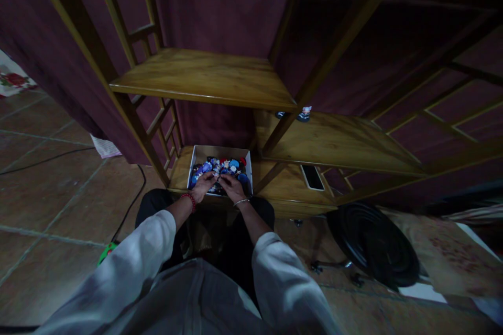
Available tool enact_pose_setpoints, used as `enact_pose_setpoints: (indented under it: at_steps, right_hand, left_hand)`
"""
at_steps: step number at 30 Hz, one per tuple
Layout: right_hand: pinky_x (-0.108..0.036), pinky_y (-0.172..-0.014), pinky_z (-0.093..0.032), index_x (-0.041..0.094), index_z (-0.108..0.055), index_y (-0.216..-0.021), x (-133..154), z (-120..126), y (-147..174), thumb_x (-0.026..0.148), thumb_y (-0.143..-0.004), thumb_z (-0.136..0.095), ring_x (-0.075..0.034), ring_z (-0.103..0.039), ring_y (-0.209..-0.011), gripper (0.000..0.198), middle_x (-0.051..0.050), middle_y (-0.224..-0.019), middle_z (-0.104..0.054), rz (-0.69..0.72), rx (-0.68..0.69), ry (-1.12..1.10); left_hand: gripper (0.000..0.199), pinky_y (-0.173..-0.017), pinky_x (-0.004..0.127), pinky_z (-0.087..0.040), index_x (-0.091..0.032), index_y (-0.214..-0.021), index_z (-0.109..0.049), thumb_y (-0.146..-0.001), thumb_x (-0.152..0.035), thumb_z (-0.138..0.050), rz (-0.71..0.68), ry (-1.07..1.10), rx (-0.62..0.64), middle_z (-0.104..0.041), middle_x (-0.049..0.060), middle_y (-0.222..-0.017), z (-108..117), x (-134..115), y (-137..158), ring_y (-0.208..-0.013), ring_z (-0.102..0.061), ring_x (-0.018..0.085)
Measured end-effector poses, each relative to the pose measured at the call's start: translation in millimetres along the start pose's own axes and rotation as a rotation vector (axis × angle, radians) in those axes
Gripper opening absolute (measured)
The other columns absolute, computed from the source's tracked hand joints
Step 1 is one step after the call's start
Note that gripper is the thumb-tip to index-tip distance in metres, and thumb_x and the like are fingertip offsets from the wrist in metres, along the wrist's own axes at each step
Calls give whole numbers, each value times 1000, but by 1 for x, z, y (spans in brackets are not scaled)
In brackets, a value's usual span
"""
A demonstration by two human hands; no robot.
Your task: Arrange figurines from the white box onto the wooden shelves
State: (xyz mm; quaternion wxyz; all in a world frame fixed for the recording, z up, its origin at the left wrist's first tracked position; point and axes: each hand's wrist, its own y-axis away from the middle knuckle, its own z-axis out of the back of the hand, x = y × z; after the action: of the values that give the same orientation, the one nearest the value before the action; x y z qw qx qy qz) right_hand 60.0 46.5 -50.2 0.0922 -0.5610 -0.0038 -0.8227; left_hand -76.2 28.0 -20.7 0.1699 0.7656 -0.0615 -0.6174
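A shallow box with pale walls [250, 168] sits on the low wooden shelf in front of me. Inside lies a jumble of small figurine-like pieces [233, 163], mostly blue, with red, white and black among them. My left hand [204, 185] and my right hand [232, 188] meet over the near part of the box. Their fingertips are pinched close together around something small, too tiny and dim to name. A red bead bracelet circles my left wrist, and a thin bangle my right.
Around the box stands an open wooden shelf unit, with a board [204, 76] above my hands. On the right shelf stand small figures [304, 113]; lower down lies a dark-screened phone [313, 177]. A black round stool [373, 246] is at my right. Cables cross the tiled floor at left.
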Motion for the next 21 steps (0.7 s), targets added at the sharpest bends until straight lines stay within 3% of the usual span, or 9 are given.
enact_pose_setpoints:
  at_steps: [4, 9, 16, 21]
  right_hand:
    - [-30, -82, -44, 28, -67, -89, 5, -1, 1, 42, -71, -60, -16, -58, -88, 24, 0, -94, -64, -4, 1, 89]
    - [-30, -79, -45, 27, -66, -87, 4, -1, -1, 42, -69, -62, -16, -59, -82, 24, 2, -88, -65, -49, 37, 41]
    - [-33, -84, -44, 22, -64, -88, -2, 3, -2, 44, -64, -63, -18, -59, -84, 32, 1, -85, -66, -222, -32, -282]
    - [-34, -84, -44, 20, -64, -90, -2, 6, -2, 42, -61, -66, -19, -59, -87, 37, -1, -90, -66, -267, -48, -504]
  left_hand:
    - [29, -82, 28, -41, -16, -84, -66, -58, -27, -73, -5, 27, 29, -66, 3, -82, 3, 1, -1, -82, -57, 14]
    - [28, -91, 32, -38, -16, -86, -68, -60, -25, -72, -28, 18, 39, -68, 5, -89, 3, 3, -1, -93, -57, 18]
    - [29, -92, 35, -39, -14, -93, -67, -64, -16, -68, -4, 18, 27, -66, 8, -98, 0, 1, 3, -97, -56, 19]
    - [34, -82, 37, -48, -14, -98, -63, -65, -8, -66, 46, 84, 32, -62, 7, -96, -2, 3, 6, -82, -60, 15]
